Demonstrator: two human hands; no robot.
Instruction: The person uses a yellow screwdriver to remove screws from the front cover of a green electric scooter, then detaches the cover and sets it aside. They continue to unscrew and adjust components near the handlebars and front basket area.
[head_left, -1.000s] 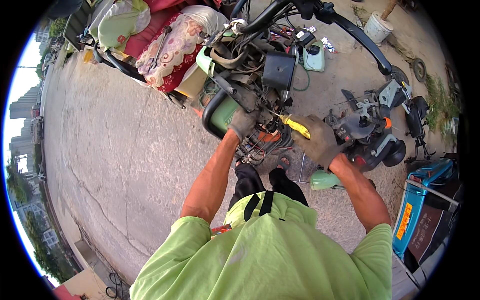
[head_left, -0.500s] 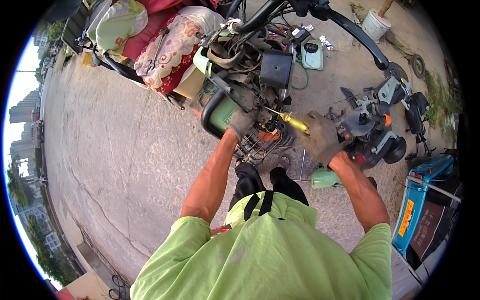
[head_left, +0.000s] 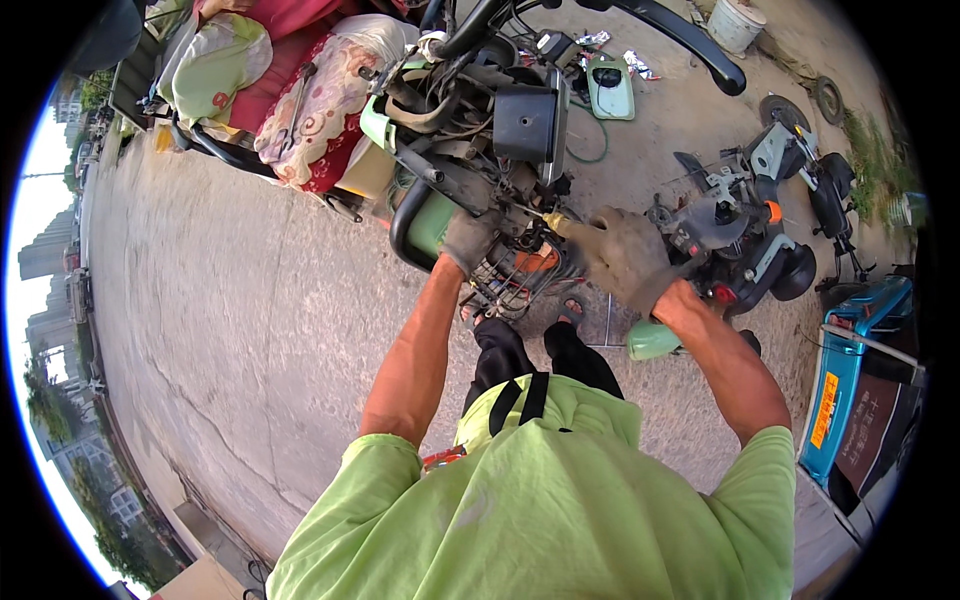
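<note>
Right hand point(head_left: 622, 255), gloved: fingers curled closed round a yellow-handled screwdriver point(head_left: 554, 222), most of the handle hidden by the glove. Screwdriver: in front of the person, between the two hands, shaft directed leftward at the exposed works of a partly dismantled vehicle point(head_left: 460, 182). Left hand point(head_left: 468, 240), gloved: at the works, just beside a green panel point(head_left: 430, 222); finger spread and any hold cannot be told. Near the hands: one orange part point(head_left: 535, 260), among dark cables. Beyond: one black box point(head_left: 524, 125); one black handlebar point(head_left: 690, 40). Outward left: floral cloth point(head_left: 335, 85). Outward right: one scooter point(head_left: 762, 205); one loose tyre point(head_left: 828, 112); one white bucket point(head_left: 736, 27).
</note>
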